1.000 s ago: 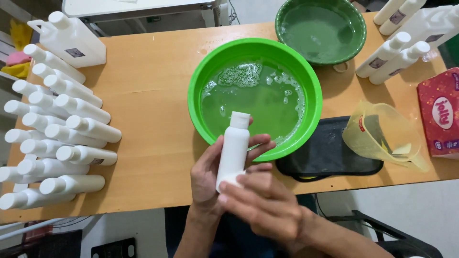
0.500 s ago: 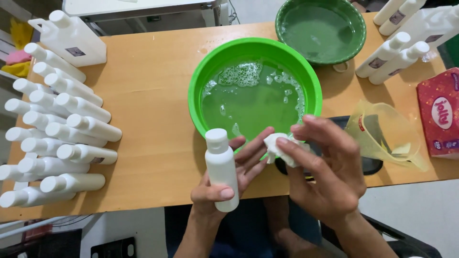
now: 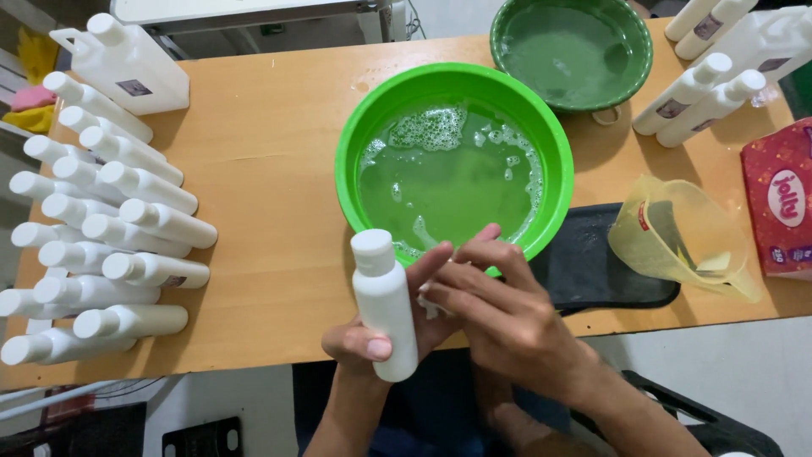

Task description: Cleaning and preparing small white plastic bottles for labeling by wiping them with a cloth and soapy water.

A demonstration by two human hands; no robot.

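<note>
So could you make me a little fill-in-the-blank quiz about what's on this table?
1. The left hand holds a capped ____ bottle upright.
2. The bright green basin holds foamy ____ liquid.
3. The row of white bottles lies on the wooden table at its ____ side.
4. The clear measuring jug lies tipped on its ____.

Missing words: white; green; left; side

A: How many basins are in view?
B: Two: one bright green basin (image 3: 550, 144) and one dark green basin (image 3: 639, 68).
A: Jugs and hands?
B: One clear measuring jug (image 3: 685, 237) and two hands. The left hand (image 3: 372, 338) holds one white bottle (image 3: 385, 305); the right hand (image 3: 499, 317) touches it.
</note>
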